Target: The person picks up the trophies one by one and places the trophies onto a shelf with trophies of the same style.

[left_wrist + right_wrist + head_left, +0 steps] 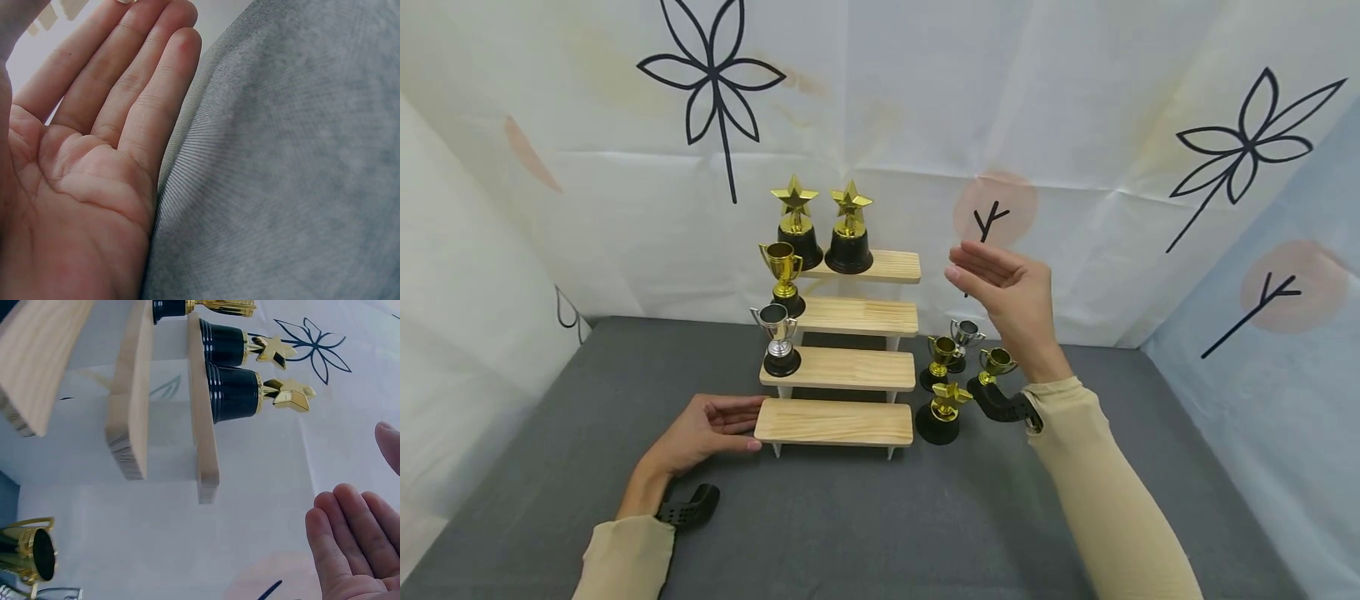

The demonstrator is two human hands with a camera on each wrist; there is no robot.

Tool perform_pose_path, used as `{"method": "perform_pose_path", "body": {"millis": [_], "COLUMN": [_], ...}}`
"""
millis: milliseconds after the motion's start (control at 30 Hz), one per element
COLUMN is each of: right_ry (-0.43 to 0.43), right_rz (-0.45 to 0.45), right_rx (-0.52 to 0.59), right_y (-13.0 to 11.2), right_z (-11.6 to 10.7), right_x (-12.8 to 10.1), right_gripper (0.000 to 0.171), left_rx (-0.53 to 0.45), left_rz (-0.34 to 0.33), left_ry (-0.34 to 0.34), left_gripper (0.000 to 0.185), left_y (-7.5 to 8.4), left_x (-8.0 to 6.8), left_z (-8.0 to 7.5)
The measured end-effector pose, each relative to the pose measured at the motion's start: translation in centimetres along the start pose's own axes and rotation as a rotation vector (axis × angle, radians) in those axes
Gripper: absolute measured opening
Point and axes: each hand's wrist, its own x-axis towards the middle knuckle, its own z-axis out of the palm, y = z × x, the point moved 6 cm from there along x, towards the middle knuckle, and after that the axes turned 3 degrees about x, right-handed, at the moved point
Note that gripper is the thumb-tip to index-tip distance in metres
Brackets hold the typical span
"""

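Grey cloth covers the table (865,533), and white sheeting printed with black flower outlines (711,79) hangs behind and to both sides. On the cloth stands a pale wooden stepped stand (842,367) with four shelves rising toward the back. Its top shelf carries two gold star trophies (822,227) on black bases, side by side at the left end; the next shelf down holds a gold cup trophy (784,277) at its left end, and the third holds a silver cup trophy (780,340) at its left end. The bottom shelf (833,422) is bare wood. Just right of the stand, on the cloth, sits a loose group of small trophies (953,375): a gold star one in front, gold cups and a silver cup behind. The left hand (707,429) lies low on the cloth with straight fingers, its fingertips touching the left end of the bottom shelf and holding nothing; the left wrist view shows the same flat palm (87,181) beside the cloth. The right hand (1011,292) is raised in the air to the right of the upper shelves, above the loose group, palm turned toward the stand, fingers extended and relaxed, gripping nothing
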Motion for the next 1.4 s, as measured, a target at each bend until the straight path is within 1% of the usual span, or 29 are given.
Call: {"method": "perform_pose_path", "body": {"millis": [67, 233, 500, 667, 833, 1033, 1400], "right_ry": [0.007, 0.021, 0.06, 0.09, 0.091, 0.074, 0.037], "right_rz": [0.017, 0.043, 0.014, 0.023, 0.059, 0.06, 0.119], "right_rx": [0.001, 0.046, 0.125, 0.108, 0.095, 0.077, 0.036], "right_y": [0.3, 1.2, 2.2, 2.9, 3.8, 4.6, 6.4], "right_z": [-0.6, -1.9, -3.7, -4.6, -5.1, -5.5, -5.7], "right_x": [-1.0, -3.4, -6.5, -8.0, -9.1, -9.9, -10.5], "right_gripper": [0.045, 0.045, 0.043, 0.042, 0.043, 0.043, 0.046], "left_rx": [-0.002, -0.006, -0.004, -0.003, -0.001, 0.001, -0.005], "left_rz": [0.002, -0.003, -0.009, -0.014, -0.01, -0.011, -0.01], "left_ry": [-0.002, -0.009, -0.005, 0.002, 0.003, 0.007, 0.012], "left_gripper": [0.071, 0.073, 0.074, 0.074, 0.074, 0.073, 0.074], "left_y": [0.0, -0.2, -0.3, -0.3, -0.2, -0.3, -0.4], "left_x": [0.0, 0.0, 0.1, 0.2, 0.2, 0.1, -0.1], "left_z": [0.0, 0.0, 0.2, 0.2, 0.2, 0.0, -0.3]}}
